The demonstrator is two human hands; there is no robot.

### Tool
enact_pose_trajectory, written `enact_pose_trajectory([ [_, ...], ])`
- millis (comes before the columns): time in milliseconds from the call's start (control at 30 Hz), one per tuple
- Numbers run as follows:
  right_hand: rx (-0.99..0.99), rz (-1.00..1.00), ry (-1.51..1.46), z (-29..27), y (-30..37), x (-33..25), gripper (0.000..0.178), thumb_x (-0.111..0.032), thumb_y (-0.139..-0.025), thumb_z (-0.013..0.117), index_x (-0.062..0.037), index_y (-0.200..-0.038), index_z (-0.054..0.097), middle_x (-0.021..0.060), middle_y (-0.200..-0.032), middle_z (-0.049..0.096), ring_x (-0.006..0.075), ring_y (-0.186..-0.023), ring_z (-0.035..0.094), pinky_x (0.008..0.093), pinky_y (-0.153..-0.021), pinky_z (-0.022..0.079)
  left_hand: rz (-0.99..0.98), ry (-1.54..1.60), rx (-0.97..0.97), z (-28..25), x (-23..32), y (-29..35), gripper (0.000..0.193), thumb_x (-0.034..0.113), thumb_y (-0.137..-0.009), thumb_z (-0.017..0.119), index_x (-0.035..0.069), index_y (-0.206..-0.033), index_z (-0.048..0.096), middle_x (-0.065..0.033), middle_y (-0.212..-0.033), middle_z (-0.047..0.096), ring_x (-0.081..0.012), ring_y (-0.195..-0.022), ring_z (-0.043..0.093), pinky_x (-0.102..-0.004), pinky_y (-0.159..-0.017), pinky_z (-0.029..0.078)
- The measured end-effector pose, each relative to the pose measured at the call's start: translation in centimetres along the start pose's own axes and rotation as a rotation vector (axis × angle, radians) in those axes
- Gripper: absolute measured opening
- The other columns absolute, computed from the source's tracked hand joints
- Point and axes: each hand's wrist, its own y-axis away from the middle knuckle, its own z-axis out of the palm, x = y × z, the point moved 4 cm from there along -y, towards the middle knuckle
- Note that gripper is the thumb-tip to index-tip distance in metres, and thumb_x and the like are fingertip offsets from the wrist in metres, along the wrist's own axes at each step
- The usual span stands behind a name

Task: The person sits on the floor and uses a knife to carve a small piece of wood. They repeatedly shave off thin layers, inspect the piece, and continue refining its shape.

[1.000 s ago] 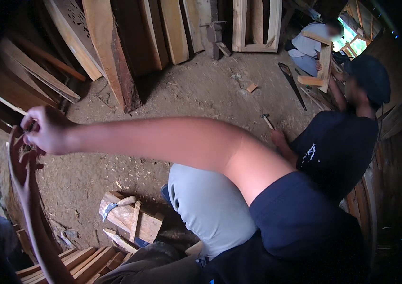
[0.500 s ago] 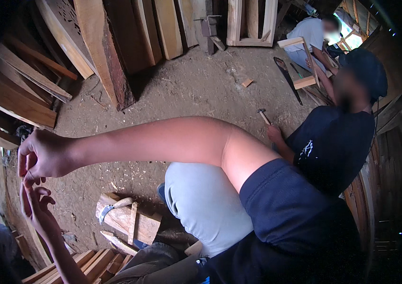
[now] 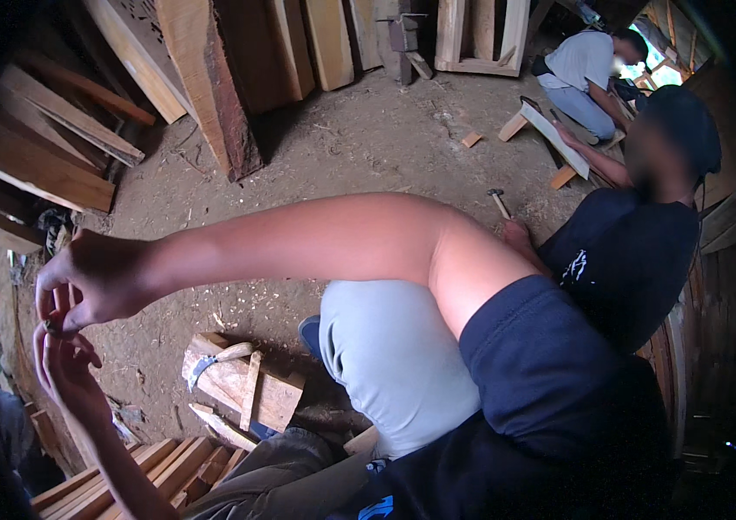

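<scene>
My right arm stretches across the view to the far left, where my right hand (image 3: 106, 276) is closed, thumb and fingers pinched together. My left hand (image 3: 71, 373) comes up from the lower left, and its fingertips meet those of my right hand. Between the touching fingertips sits a tiny dark, yellowish bit (image 3: 53, 326), too small to name. Curled fingers hide most of it. Below and to the right, a wooden block (image 3: 273, 400) lies on the ground with a thin wood strip (image 3: 251, 390) and a wooden-handled tool (image 3: 227, 354) on it.
Planks (image 3: 203, 78) lean along the back left. Stacked wood strips (image 3: 160, 464) lie at the lower left. On the right, a co-worker in a dark shirt (image 3: 619, 269) holds a hammer (image 3: 498, 203) and a wooden frame (image 3: 554, 143). Another person (image 3: 580, 69) crouches behind.
The view has shifted slightly, and the scene sits a little further right. My hands stay together at the fingertips. The co-worker's wooden frame has been turned and lowered.
</scene>
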Motion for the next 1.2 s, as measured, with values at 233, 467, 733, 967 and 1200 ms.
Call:
enact_pose_trajectory([
  [233,-0.065,0.063,0.108,-0.8,0.3,1.1,0.026,-0.009,-0.087,0.072,-0.0027,-0.112,0.067,0.0161,-0.097,0.074,0.0243,-0.085,0.074,0.0341,-0.080,0.060,-0.086,0.020,-0.077,2.6,0.9,0.0,0.029,0.025,-0.103,0.049,0.003,-0.119,0.059,-0.0056,-0.087,0.064,-0.0107,-0.066,0.060,-0.0237,-0.052,0.047],
  [467,0.028,0.096,0.027,-0.1,0.0,1.9,0.029,-0.010,-0.091,0.069,-0.0057,-0.119,0.065,0.0132,-0.092,0.074,0.0152,-0.077,0.072,0.0302,-0.069,0.057,-0.137,0.073,-0.121,3.3,2.2,0.2,0.041,0.035,-0.102,0.051,0.001,-0.123,0.058,-0.0110,-0.111,0.063,-0.0185,-0.070,0.065,-0.0295,-0.054,0.052],
  [733,0.022,0.138,0.107,1.3,-0.1,0.8,0.032,-0.002,-0.089,0.069,-0.0078,-0.121,0.064,0.0066,-0.088,0.071,0.0090,-0.067,0.067,0.0245,-0.057,0.054,-0.087,0.162,-0.149,2.5,2.3,1.0,0.039,0.035,-0.105,0.048,0.000,-0.116,0.061,-0.0109,-0.099,0.068,-0.0164,-0.067,0.069,-0.0240,-0.047,0.052],
  [967,0.005,0.168,0.155,0.3,0.0,0.2,0.033,0.001,-0.089,0.068,-0.0060,-0.121,0.064,0.0076,-0.088,0.072,0.0085,-0.069,0.068,0.0241,-0.057,0.054,-0.093,0.225,-0.171,3.4,2.6,1.4,0.035,0.032,-0.104,0.054,0.001,-0.119,0.061,-0.0096,-0.098,0.069,-0.0145,-0.067,0.068,-0.0232,-0.048,0.052],
  [1200,-0.021,0.211,0.160,0.0,0.1,0.2,0.032,0.000,-0.089,0.069,-0.0069,-0.120,0.067,0.0063,-0.089,0.073,0.0072,-0.069,0.067,0.0220,-0.059,0.053,-0.117,0.145,-0.203,3.7,2.2,1.2,0.039,0.038,-0.102,0.058,0.002,-0.116,0.062,-0.0073,-0.098,0.070,-0.0127,-0.067,0.069,-0.0229,-0.050,0.053],
])
